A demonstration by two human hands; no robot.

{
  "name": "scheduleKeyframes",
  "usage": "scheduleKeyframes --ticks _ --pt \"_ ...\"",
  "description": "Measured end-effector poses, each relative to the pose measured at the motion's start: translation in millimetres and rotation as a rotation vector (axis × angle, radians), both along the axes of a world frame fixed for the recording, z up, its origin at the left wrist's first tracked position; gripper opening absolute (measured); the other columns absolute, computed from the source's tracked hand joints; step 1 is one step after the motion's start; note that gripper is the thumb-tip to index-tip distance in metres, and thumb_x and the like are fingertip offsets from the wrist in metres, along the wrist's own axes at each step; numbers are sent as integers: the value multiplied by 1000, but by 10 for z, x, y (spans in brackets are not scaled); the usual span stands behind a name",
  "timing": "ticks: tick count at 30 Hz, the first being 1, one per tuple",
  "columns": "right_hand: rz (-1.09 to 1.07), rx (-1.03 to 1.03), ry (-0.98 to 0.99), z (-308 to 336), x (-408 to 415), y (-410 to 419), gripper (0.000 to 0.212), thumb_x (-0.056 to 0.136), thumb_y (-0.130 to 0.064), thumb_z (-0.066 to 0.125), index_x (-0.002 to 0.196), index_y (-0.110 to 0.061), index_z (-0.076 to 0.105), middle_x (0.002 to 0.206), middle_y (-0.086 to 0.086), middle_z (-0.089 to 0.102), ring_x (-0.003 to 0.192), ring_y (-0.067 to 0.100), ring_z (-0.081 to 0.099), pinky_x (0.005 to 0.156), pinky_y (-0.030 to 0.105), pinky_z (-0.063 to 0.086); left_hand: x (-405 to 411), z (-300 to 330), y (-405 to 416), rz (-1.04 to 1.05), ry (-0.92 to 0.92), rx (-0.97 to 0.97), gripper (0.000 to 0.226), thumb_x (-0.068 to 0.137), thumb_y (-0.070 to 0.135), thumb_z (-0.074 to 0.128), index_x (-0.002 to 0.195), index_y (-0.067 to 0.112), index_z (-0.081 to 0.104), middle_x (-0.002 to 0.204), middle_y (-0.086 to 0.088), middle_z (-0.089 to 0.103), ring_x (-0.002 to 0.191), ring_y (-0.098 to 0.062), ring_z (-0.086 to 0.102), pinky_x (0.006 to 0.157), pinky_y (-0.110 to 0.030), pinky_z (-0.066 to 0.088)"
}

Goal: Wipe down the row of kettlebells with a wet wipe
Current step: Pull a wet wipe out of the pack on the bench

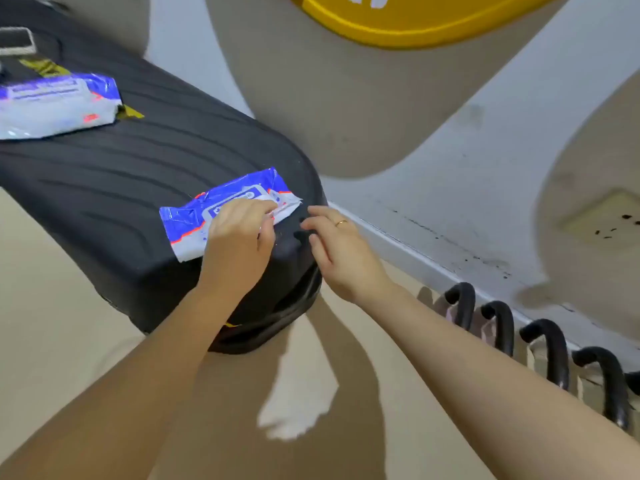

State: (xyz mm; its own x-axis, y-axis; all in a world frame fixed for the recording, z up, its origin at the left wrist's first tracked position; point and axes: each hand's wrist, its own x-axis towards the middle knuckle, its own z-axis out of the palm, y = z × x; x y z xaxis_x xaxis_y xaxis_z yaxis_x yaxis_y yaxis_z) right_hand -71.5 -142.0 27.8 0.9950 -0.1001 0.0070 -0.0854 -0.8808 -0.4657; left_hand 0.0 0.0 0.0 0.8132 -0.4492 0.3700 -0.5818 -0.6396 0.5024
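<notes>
A blue and white wet-wipe pack (194, 216) lies on the near end of a black padded bench (114, 174). My left hand (239, 237) rests on the pack's right part, fingers pinched at its flap. My right hand (332, 244), a ring on one finger, hovers just right of the pack over the bench's end, fingers loosely curled and holding nothing. A row of kettlebells shows only as several black handles (550, 351) at the lower right, along the wall.
A second wipe pack (59, 105) lies farther back on the bench at the left. A yellow disc (408, 19) is at the top. White wall and skirting (433, 265) run behind the kettlebells. Beige floor (52, 306) surrounds the bench.
</notes>
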Motion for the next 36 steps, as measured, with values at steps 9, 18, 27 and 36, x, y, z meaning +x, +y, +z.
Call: scheduleKeyframes --ticks 9,18,27,36 --pt "238 -70 -42 -171 1062 280 29 94 -13 42 109 -8 67 113 7 67 118 24 53 103 29 34 381 -281 171 258 266 37 59 88 31 51 138 6 32 143 -14 41 133 -29 35 109 -40 30" --pt "516 -392 67 -76 1137 -10 46 73 -57 49 99 -21 64 96 -4 68 84 23 60 72 36 49 356 -239 265 62 266 20 76 70 62 50 130 15 43 124 -5 56 112 -23 50 83 -29 39" --pt "368 -162 108 -71 1088 -44 53 86 -55 29 97 -19 67 95 -2 70 88 19 62 72 36 49 360 -208 296 12 434 -239 93 78 43 63 148 20 6 142 3 42 124 -8 42 96 -24 36" --pt "-340 273 -198 -220 1204 239 25 81 -23 65 75 -19 41 76 0 51 72 19 47 63 27 35 357 -293 322 118 332 -451 68 68 13 75 123 7 35 132 -4 34 122 -17 41 97 -22 44"
